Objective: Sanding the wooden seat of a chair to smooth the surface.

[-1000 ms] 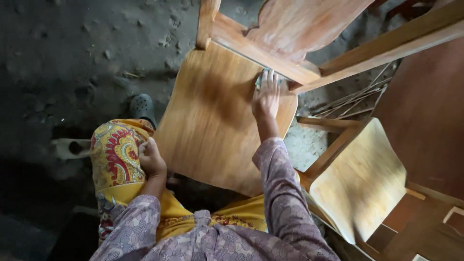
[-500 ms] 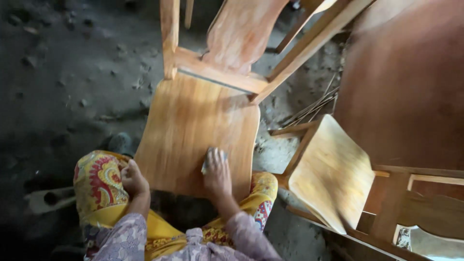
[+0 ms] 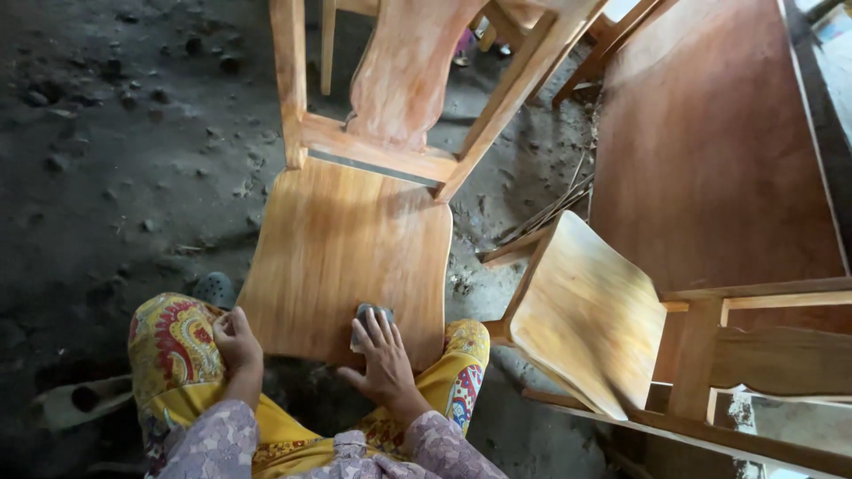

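A wooden chair stands in front of me, its orange-brown seat (image 3: 342, 239) facing up and its backrest (image 3: 404, 71) beyond. My right hand (image 3: 383, 355) presses a small grey sanding pad (image 3: 366, 318) flat on the seat's near edge, fingers spread over it. My left hand (image 3: 236, 339) rests on my left knee, fingers curled against the seat's near left corner. I wear yellow patterned trousers (image 3: 177, 341) and lilac floral sleeves.
A second, paler wooden chair (image 3: 586, 315) stands close on the right. A large brown board (image 3: 719, 151) leans beyond it. Thin sticks (image 3: 550, 213) lie on the dusty dark floor (image 3: 115, 160). A grey shoe (image 3: 213, 288) shows by my left knee.
My right hand has slid the pad from the seat's far right corner by the backrest down to the near edge. My view has shifted; the left hand stayed on the knee.
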